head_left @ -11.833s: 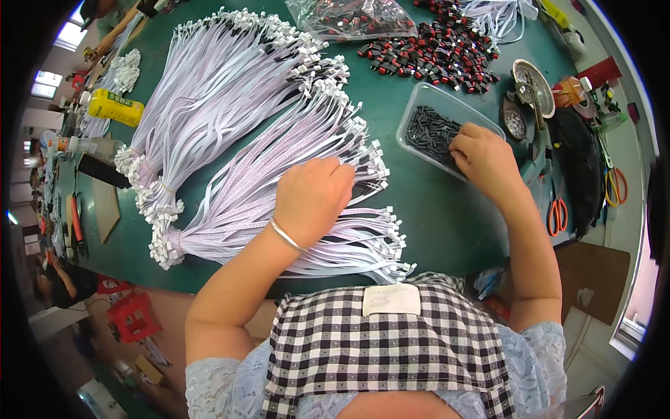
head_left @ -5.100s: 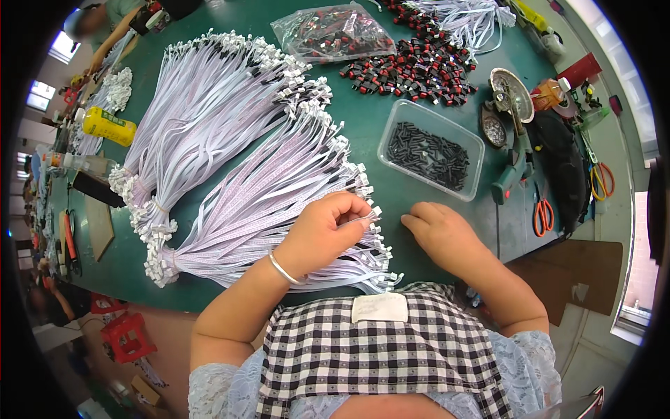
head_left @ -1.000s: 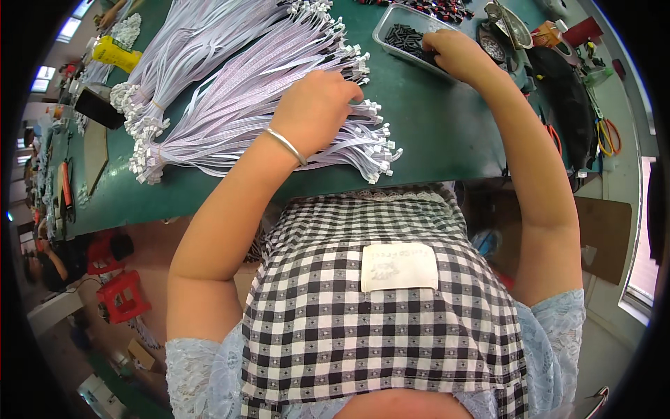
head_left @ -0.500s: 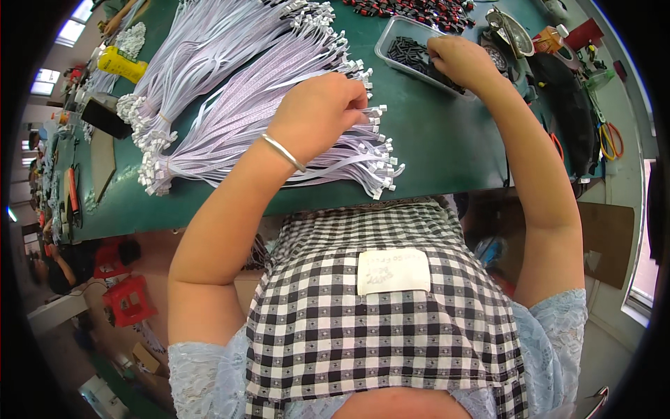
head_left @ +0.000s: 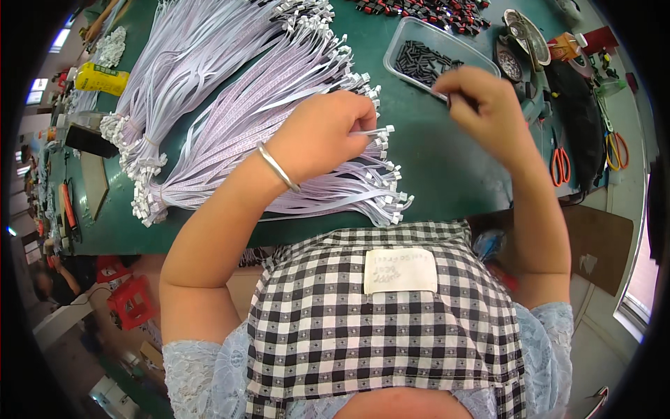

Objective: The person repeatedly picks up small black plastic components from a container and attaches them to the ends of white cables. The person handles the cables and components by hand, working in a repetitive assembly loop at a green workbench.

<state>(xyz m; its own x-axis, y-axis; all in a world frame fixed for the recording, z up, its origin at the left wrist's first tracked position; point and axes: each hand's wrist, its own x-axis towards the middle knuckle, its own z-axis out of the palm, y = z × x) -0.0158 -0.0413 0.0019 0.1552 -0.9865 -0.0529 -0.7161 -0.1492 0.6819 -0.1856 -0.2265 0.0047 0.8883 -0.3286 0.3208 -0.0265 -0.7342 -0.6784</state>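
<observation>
While the left hand [head_left: 324, 131] pinches a cable [head_left: 377, 132] near mid-frame, its long axis running rightward, roughly toward the curled right hand [head_left: 483, 112], whose contents cannot be told, black tubes [head_left: 426, 63] lie upper right in a tub [head_left: 447, 43], nearer the right hand.

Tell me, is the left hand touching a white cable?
Touching. The head view shows the left hand pinching a white cable at the fingertips, its connector end sticking out to the right.
</observation>
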